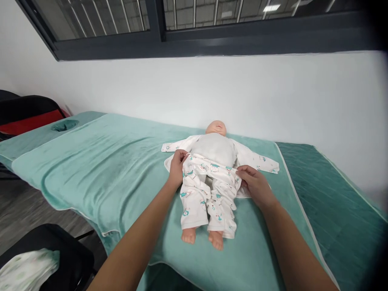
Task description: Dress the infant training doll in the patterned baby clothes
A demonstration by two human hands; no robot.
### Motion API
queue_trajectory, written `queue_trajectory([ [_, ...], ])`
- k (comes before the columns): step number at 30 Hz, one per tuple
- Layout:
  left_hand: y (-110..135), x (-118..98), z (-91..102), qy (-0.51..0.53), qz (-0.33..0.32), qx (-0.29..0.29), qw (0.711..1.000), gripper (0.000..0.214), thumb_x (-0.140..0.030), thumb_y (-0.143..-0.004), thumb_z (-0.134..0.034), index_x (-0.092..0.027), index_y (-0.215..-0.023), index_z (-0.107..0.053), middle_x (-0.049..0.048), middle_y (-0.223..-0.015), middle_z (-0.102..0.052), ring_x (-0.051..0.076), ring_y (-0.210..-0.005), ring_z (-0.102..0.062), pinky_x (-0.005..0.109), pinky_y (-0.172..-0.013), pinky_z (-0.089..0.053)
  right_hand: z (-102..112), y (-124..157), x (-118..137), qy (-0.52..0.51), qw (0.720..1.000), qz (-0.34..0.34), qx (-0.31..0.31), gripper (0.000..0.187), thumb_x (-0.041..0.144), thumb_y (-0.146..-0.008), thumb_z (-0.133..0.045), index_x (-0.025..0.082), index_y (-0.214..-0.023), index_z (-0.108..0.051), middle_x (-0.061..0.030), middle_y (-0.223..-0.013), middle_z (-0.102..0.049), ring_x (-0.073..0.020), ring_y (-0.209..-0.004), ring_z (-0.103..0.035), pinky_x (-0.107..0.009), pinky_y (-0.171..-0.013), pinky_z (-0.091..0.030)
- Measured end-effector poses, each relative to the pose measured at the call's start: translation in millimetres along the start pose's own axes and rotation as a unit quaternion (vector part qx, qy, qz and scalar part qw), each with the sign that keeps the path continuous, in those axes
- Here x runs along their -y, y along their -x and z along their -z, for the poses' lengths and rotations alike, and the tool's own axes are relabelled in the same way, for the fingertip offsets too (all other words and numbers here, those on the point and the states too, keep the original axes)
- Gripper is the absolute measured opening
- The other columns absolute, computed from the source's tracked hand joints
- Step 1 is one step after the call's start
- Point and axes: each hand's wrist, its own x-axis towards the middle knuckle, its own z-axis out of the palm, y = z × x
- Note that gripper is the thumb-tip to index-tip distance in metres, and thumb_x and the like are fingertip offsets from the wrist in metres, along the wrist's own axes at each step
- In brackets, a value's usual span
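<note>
A baby doll (216, 128) lies on its back on a teal towel (115, 169), head toward the wall, bare feet toward me. It wears white patterned trousers (209, 198) and an open white top (257, 160) spread flat under its arms. My left hand (176, 166) pinches the trousers' waistband at the doll's right hip. At the other hip my right hand (254, 184) grips the same waistband. Both hands are closed on the fabric.
The towel covers a massage bed with a face hole (64, 125) at the far left. A darker teal cover (339, 210) lies to the right. A white wall runs behind. At lower left stands a black chair (69, 250) with folded white cloth (27, 270).
</note>
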Motion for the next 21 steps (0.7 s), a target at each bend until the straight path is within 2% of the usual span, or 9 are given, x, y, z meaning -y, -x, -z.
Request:
queue_trajectory([
  [3,-0.8,4.1,-0.7,-0.029,-0.002,0.041,0.999,0.018,-0.035,-0.081,-0.06,-0.022,-0.09,-0.05,-0.0026,-0.079,-0.055,0.014,-0.073,-0.05,0.027,-0.068,-0.039,-2.3,-4.0,-3.7,-0.064,0.997,-0.006,-0.036,0.023,0.041,-0.073,-0.074,0.022,-0.078,-0.062,0.0062,-0.058,-0.045,-0.0102,-0.052,-0.038,-0.025,-0.051,-0.032],
  [5,1.4,6.4,0.8,-0.056,-0.023,0.074,0.995,0.024,-0.029,-0.075,-0.065,-0.022,-0.092,-0.05,-0.0032,-0.082,-0.056,0.014,-0.075,-0.05,0.027,-0.07,-0.039,-4.7,-5.2,-5.3,-0.054,0.998,-0.001,-0.04,0.023,0.041,-0.074,-0.074,0.022,-0.082,-0.063,0.005,-0.063,-0.05,-0.0105,-0.055,-0.042,-0.025,-0.053,-0.035],
  [9,3.2,10.5,5.2,-0.075,-0.027,0.119,0.99,0.024,-0.021,-0.074,-0.06,-0.021,-0.096,-0.05,-0.0023,-0.086,-0.059,0.015,-0.08,-0.054,0.027,-0.074,-0.042,-7.1,-4.3,-5.7,0.015,1.0,0.016,0.003,0.021,0.04,-0.078,-0.07,0.023,-0.088,-0.063,0.0037,-0.072,-0.057,-0.0109,-0.061,-0.048,-0.024,-0.057,-0.039],
  [13,0.6,13.8,8.9,-0.058,-0.013,0.155,0.986,0.039,-0.02,-0.077,-0.057,-0.02,-0.115,-0.051,0.0039,-0.106,-0.065,0.02,-0.098,-0.06,0.033,-0.09,-0.045,-7.1,-4.9,-6.7,0.062,0.997,0.03,0.047,0.02,0.037,-0.078,-0.068,0.022,-0.088,-0.059,0.0014,-0.079,-0.06,-0.0135,-0.069,-0.053,-0.026,-0.062,-0.042],
  [17,-2.9,15.1,11.2,-0.061,0.001,0.169,0.984,0.049,-0.026,-0.078,-0.062,-0.017,-0.125,-0.052,0.0095,-0.12,-0.064,0.024,-0.109,-0.06,0.038,-0.101,-0.043,-11.3,-8.3,-11.6,0.172,0.983,0.059,-0.011,0.019,0.034,-0.078,-0.064,0.023,-0.091,-0.056,0.0011,-0.076,-0.06,-0.0159,-0.068,-0.054,-0.028,-0.063,-0.042],
  [21,-6.0,11.0,9.1,-0.065,0.024,0.167,0.983,0.047,-0.026,-0.076,-0.065,-0.014,-0.121,-0.058,0.0119,-0.122,-0.065,0.027,-0.111,-0.06,0.041,-0.103,-0.041,-19.2,-9.1,-14.7,0.317,0.94,0.085,-0.099,0.019,0.033,-0.081,-0.054,0.023,-0.097,-0.054,0.002,-0.068,-0.058,-0.0184,-0.065,-0.054,-0.031,-0.065,-0.039],
])
